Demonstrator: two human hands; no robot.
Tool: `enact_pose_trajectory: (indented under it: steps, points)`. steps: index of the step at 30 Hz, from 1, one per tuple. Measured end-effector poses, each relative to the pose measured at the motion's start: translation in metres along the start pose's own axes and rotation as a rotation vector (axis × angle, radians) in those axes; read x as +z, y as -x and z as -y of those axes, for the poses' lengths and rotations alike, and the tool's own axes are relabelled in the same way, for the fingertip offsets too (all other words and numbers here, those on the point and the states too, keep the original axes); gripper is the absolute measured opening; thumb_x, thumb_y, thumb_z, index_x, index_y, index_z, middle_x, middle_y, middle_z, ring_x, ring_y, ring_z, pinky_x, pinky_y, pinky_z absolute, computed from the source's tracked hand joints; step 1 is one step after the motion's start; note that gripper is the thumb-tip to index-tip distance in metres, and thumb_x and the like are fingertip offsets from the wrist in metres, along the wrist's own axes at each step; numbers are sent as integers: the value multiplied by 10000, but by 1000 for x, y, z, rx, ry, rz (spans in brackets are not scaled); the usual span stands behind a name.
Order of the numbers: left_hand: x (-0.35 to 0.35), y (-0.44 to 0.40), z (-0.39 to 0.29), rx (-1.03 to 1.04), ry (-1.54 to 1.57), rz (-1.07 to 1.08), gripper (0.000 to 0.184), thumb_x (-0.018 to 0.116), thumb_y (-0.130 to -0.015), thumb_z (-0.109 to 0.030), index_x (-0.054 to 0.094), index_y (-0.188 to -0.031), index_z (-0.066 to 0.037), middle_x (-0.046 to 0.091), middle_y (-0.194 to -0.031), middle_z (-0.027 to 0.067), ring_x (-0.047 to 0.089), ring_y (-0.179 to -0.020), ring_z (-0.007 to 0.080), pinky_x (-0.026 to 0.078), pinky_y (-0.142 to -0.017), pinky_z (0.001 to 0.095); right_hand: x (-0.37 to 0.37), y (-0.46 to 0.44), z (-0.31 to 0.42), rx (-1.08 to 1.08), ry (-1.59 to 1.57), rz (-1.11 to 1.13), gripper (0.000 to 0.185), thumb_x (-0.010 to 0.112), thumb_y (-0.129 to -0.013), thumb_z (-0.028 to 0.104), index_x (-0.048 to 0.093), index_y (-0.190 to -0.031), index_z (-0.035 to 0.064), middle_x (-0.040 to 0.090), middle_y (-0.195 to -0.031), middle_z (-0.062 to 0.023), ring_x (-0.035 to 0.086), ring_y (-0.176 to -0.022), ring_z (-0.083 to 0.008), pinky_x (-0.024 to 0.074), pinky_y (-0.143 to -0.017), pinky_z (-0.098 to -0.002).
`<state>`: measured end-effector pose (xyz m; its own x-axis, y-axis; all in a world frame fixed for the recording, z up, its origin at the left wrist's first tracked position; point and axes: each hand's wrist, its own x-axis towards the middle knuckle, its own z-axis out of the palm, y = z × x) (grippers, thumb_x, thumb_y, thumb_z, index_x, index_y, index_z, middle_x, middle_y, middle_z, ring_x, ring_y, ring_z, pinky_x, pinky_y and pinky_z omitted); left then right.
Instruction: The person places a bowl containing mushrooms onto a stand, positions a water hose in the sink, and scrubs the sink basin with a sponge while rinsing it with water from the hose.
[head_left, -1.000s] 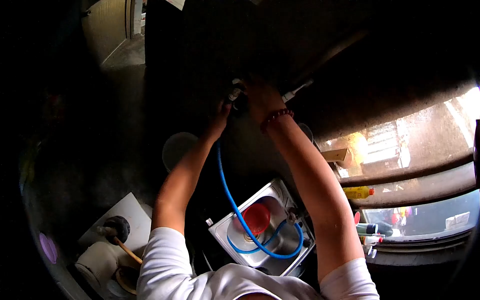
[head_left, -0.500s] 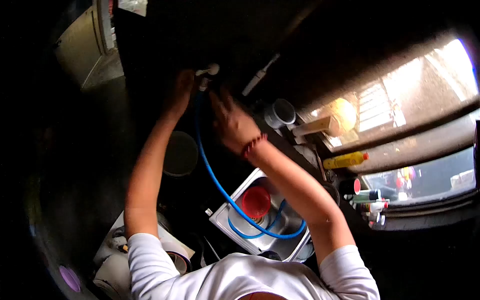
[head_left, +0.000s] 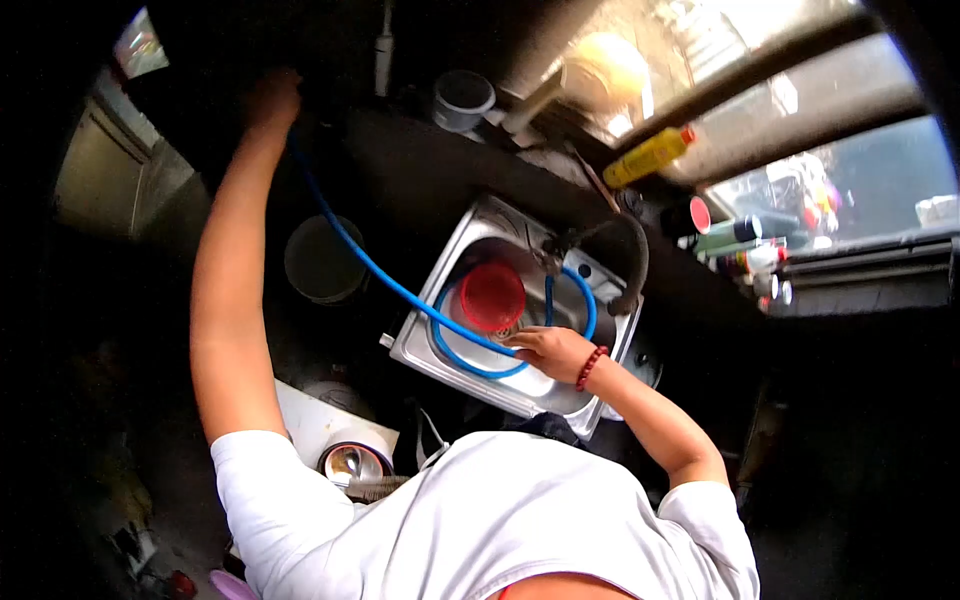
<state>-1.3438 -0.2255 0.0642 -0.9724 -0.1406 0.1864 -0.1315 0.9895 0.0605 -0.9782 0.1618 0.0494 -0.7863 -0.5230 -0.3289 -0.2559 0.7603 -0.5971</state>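
My right hand [head_left: 555, 353], with a dark red bead bracelet on its wrist, is over the steel sink [head_left: 415, 342]. Its fingers close on a blue hose [head_left: 400, 287] where the hose dips into the basin. A red bowl [head_left: 492, 297] sits in the sink beside coiled hose. Far up and to the left, my left hand [head_left: 272, 100] reaches into shadow near the hose's upper end. Its fingers are too dark to make out, and the tap there cannot be seen.
A curved faucet [head_left: 635, 260] rises behind the sink. A grey tub [head_left: 463, 100], a yellow bottle [head_left: 650, 157] and several small containers line the window side. Left of the sink stands a dark bucket [head_left: 325, 260]; a pot [head_left: 355, 463] is near my left side.
My right hand has come down from the tap to the hose at the sink. My left hand stays near the hose's upper end. The view has shifted, showing more of the sink.
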Motion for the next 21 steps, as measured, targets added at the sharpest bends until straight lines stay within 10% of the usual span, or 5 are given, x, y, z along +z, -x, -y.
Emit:
enact_pose_trajectory:
  steps: [10,18,21]
  points:
    - [33,-35,0,-213,138,-19,420,321,-981,-382,527,-1244,-128,543,-1237,125,542,-1100,265,457,-895,413,49,148,-88,349,-106,-244,253,558,-842,74,620,-1086,50,636,-1045,-160,609,-955,-333,496,-828,-371]
    - [11,83,-67,-84,-504,-408,508,426,-922,-388,381,-1374,-159,315,-1427,157,325,-1297,359,295,-1037,524,71,204,-105,522,-329,-385,245,586,-847,89,629,-1085,55,650,-997,-154,642,-864,-295,511,-762,-351]
    - [27,156,-109,37,99,-258,480,537,-853,-257,455,-1317,-163,387,-1322,193,428,-1180,350,380,-969,486,77,214,-115,513,-339,-432,241,609,-841,99,633,-1077,53,663,-929,-144,648,-774,-262,515,-704,-339]
